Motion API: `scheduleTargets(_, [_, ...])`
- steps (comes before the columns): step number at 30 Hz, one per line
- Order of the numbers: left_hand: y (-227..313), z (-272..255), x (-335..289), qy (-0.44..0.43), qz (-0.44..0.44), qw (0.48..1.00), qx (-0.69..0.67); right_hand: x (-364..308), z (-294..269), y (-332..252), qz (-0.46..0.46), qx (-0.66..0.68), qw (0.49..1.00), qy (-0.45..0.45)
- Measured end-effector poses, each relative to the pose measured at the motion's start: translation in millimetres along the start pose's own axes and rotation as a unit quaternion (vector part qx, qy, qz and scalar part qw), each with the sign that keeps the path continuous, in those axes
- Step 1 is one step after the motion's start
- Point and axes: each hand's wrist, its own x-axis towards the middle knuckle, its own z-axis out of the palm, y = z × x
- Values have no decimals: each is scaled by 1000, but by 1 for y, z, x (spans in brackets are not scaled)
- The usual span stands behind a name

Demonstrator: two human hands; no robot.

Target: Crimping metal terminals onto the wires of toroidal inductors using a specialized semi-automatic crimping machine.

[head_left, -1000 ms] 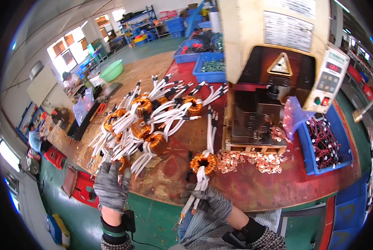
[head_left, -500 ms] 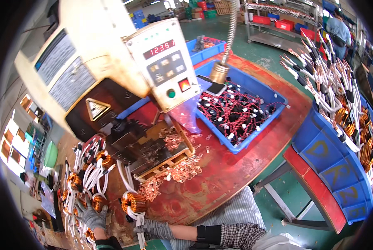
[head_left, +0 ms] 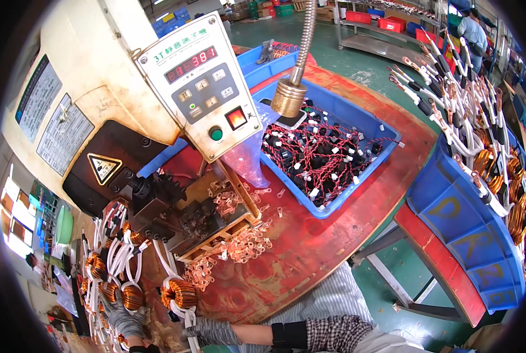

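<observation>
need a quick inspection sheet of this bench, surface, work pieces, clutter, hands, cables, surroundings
Surface: red tabletop, worn and stained.
Work pieces: copper-wound coil with white leads near the front edge; more coils heaped at left.
Clutter: loose copper terminals strewn at the base of the pale machine; blue tray full of wired parts.
Hands: right hand closed on the white leads; left hand at the heap, grip unclear.
Cables: twisted red-and-black wires tangled in the tray.
Surroundings: blue bin of similar coils at right; person in the background.
</observation>
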Motion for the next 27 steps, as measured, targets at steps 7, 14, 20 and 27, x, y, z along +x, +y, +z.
scheduleTargets(7, [-24,26,7,95,82,991,-52,-2,5,-2,-5,-1,1000,9])
scheduleTargets(14, [-29,21,19,43,86,995,-17,-13,6,-11,-29,-25,999,-13])
scheduleTargets(20, [-61,33,37,146,170,966,-132,5,-20,9,-2,31,995,-92])
scheduleTargets(27, [-77,47,65,118,173,976,-55,-12,-10,-16,106,-1,994,24])
